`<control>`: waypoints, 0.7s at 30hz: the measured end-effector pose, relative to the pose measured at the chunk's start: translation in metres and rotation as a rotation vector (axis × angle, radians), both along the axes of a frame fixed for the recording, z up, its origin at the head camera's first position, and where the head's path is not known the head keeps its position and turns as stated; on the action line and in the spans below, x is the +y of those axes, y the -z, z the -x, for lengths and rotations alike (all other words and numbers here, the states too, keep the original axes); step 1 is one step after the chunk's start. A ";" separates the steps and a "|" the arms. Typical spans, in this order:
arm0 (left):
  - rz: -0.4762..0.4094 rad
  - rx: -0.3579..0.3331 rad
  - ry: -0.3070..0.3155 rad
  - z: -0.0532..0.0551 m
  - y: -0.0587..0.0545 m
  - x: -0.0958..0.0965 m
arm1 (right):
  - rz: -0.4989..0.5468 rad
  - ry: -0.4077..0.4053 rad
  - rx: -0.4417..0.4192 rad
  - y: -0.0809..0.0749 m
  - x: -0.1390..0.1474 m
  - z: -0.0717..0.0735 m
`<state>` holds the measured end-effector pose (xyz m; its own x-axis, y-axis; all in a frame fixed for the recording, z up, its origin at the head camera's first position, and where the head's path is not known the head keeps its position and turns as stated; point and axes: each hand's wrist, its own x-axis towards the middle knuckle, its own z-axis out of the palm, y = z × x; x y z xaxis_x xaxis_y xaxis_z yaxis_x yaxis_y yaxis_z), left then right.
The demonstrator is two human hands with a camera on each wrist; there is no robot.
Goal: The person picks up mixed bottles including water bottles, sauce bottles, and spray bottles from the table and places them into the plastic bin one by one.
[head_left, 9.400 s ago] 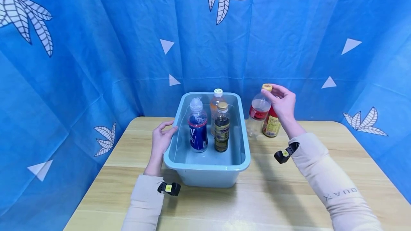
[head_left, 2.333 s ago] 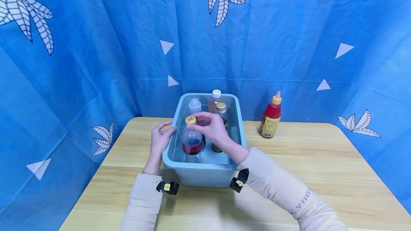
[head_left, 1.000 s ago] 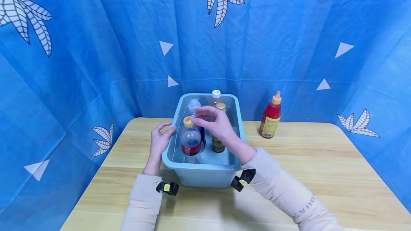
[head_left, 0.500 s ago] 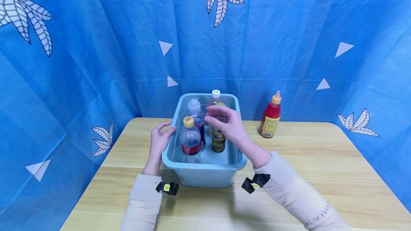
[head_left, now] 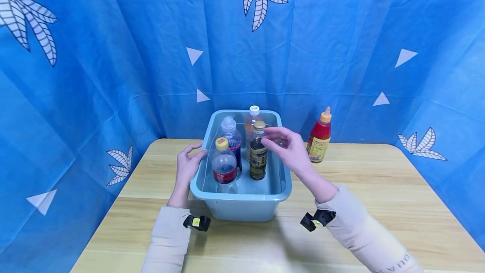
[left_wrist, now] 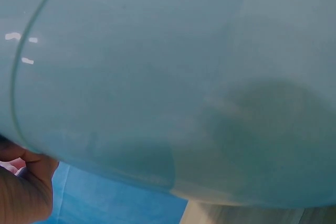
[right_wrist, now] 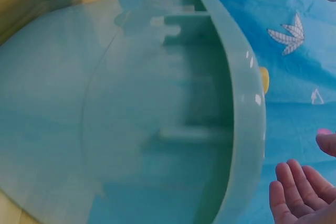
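A light blue plastic basin (head_left: 242,210) stands on the table with several upright bottles inside. My left hand (head_left: 188,163) grips its left rim; thumb and fingers also appear at the corner of the left wrist view. At the front left inside is a clear soda bottle (head_left: 224,174) with a yellow cap and red label. Behind it stands a blue-labelled bottle (head_left: 234,144). A dark bottle (head_left: 258,159) with a gold cap partly hides an orange-labelled bottle (head_left: 249,127). My right hand (head_left: 289,151) hovers over the right rim, holding nothing, fingers relaxed.
A red squeeze sauce bottle (head_left: 319,142) with a yellow cap stands on the wooden table (head_left: 371,188), right of the basin and just behind my right hand. A blue patterned curtain (head_left: 341,54) hangs behind the table's back edge.
My right hand carried the soda bottle by its cap from beside the sauce bottle into the basin, let go, and moved right. My left hand stayed on the rim.
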<state>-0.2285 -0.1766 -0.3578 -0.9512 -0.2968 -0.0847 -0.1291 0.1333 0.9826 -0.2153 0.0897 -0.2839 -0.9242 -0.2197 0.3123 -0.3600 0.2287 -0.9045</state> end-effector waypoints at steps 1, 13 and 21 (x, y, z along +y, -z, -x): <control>0.001 -0.001 -0.002 0.000 0.000 0.000 | -0.003 0.009 0.003 0.001 0.003 0.000; -0.003 0.011 0.002 0.000 -0.001 -0.001 | -0.014 0.078 0.046 0.014 0.028 0.008; 0.000 -0.002 0.004 0.001 -0.001 0.000 | -0.052 0.164 0.059 0.028 0.050 0.018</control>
<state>-0.2297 -0.1767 -0.3564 -0.9523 -0.2926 -0.0865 -0.1303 0.1338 0.9824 -0.2336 0.1398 -0.3118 -0.9292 -0.0851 0.3596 -0.3666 0.3346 -0.8681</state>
